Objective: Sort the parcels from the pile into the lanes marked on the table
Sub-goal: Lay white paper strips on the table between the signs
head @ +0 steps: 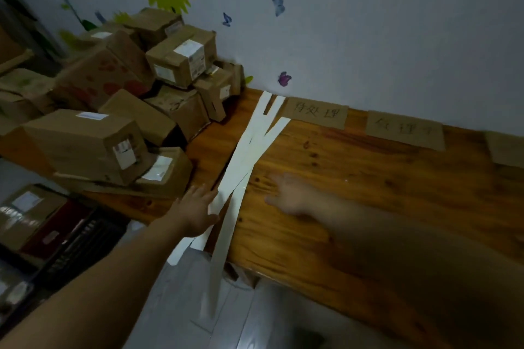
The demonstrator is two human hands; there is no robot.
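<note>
Bare hands reach over a brown wooden tabletop (pixel 368 193) divided by long white paper strips (pixel 246 150).

The left hand (pixel 195 212), fingers straight, touches the strips near the table edge. The blurred right hand (pixel 289 195) is spread over the wood, holding nothing. Farther left, the pile of brown cardboard parcels (pixel 85 139) sits closed, contents hidden. Hand-lettered cardboard signs (pixel 316 113) lie against the wall.
</note>
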